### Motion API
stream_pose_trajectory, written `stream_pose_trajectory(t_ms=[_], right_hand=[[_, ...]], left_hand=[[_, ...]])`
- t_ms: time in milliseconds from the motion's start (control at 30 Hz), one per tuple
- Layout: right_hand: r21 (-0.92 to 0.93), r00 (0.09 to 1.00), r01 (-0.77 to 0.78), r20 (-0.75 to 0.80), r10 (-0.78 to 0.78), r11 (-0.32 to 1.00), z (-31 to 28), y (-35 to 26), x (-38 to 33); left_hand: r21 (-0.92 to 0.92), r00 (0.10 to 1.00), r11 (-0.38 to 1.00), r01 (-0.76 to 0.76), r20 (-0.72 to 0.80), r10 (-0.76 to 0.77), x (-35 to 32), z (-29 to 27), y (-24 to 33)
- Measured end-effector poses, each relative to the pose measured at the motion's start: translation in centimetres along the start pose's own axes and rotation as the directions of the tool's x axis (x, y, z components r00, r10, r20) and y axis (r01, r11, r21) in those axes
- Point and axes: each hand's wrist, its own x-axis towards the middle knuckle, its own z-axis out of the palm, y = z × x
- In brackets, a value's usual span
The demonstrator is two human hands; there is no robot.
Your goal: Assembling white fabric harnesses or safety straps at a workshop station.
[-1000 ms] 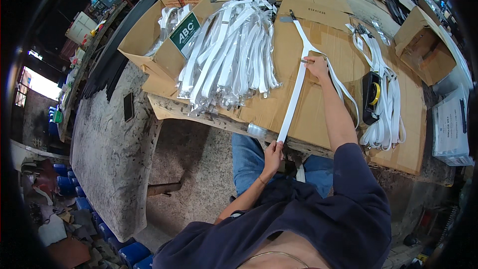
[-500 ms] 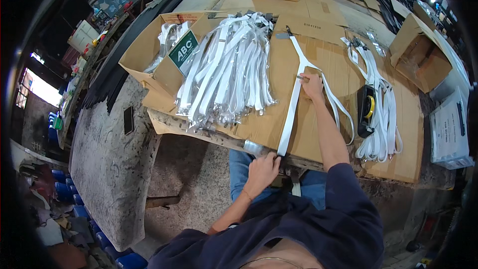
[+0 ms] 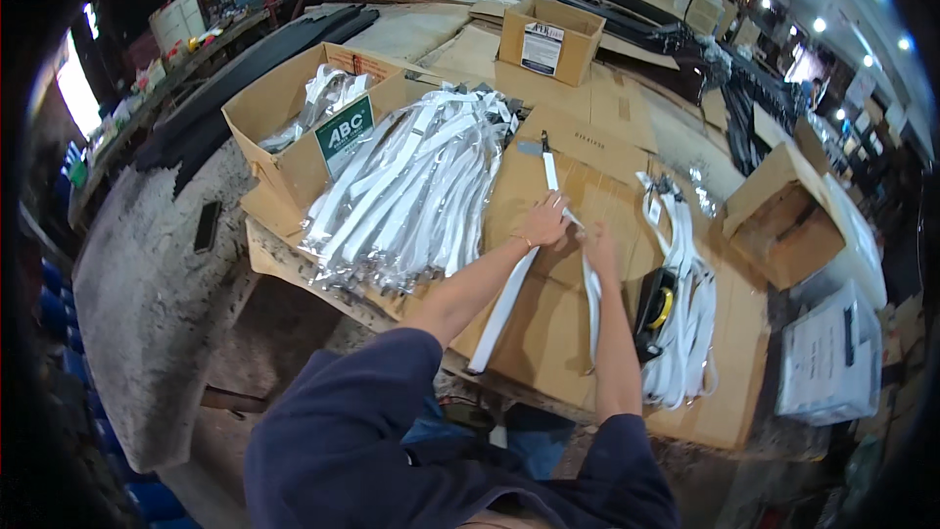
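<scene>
White Y-shaped suspenders point(image 3: 506, 304) lie stretched over the cardboard sheet in front of me, with a dark clip point(image 3: 545, 140) at the far end. My left hand point(image 3: 544, 220) is closed over the strap at the place where it forks. Just to its right, my right hand point(image 3: 599, 252) pinches the other branch, fingers partly hidden. One strap runs from under my left hand down to the table's near edge; the other hangs below my right hand. To the left lies a heap of white suspenders in clear plastic bags point(image 3: 416, 186).
A bundle of unbagged white suspenders point(image 3: 693, 333) lies right, beside a black dispenser with a yellow core point(image 3: 657, 312). An open carton point(image 3: 284, 171) holds bagged pieces at left. More boxes stand at the back point(image 3: 578, 34) and right point(image 3: 783, 225). A phone point(image 3: 207, 226) lies far left.
My left hand has gone from the table's near edge up to the fork of the suspenders, beside my right hand. The right hand has shifted onto the right branch. The view has tilted.
</scene>
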Motion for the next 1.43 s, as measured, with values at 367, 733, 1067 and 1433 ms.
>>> stream_pose_trajectory(t_ms=[367,733,1067,1433], right_hand=[[-0.293,0.99,0.121,0.104,-0.094,0.948,-0.4,-1.2,-7.5],[-0.141,0.87,-0.437,0.183,0.457,0.888,-11.1,-6.6,-24.8],[-0.046,0.867,-0.491,0.067,0.493,0.87,-8.7,-5.4,-26.2],[0.123,0.817,-0.571,-0.014,0.577,0.812,-7.0,-3.4,-26.9]], left_hand=[[0.025,0.967,1.0,-0.02,0.253,0.013,-0.2,4.8,-1.9],[0.042,0.985,0.998,0.042,0.164,-0.048,-0.5,4.5,-0.5],[0.195,0.986,0.98,-0.033,0.168,0.0,-1.1,5.1,-1.2],[0.185,0.974,0.983,0.006,0.223,-0.048,-0.8,4.8,-0.8]])
